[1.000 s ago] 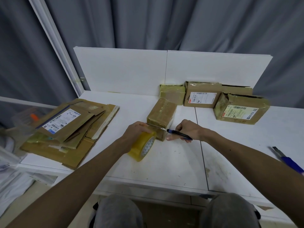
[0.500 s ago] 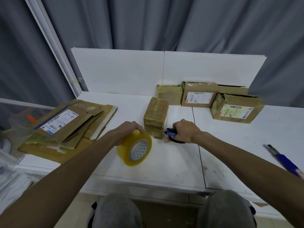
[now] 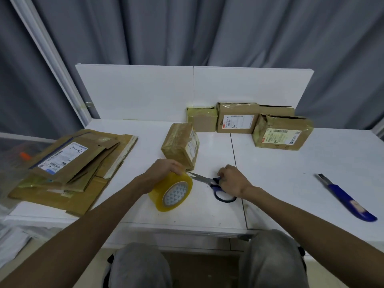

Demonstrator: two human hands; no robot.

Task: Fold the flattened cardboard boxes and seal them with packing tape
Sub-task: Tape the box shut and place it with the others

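Note:
A small taped cardboard box [image 3: 180, 146] stands in the middle of the white table [image 3: 291, 163]. Just in front of it my left hand [image 3: 164, 169] grips a yellow roll of packing tape [image 3: 171, 191], held on edge above the table. A short strip of tape runs from the roll to the box's near corner. My right hand [image 3: 231, 180] holds blue-handled scissors [image 3: 209, 181] lying low on the table, blades pointing left toward the roll. A stack of flattened cardboard boxes [image 3: 72, 165] lies at the table's left.
Three folded, taped boxes [image 3: 236, 119] stand in a row against the white back panel [image 3: 145, 90]. A blue utility knife [image 3: 347, 196] lies at the right. My knees show below the table's front edge. Grey curtains hang behind.
My left hand has drawn the tape roll back from the box. My right hand has lowered the scissors toward the table, now to the right of the roll.

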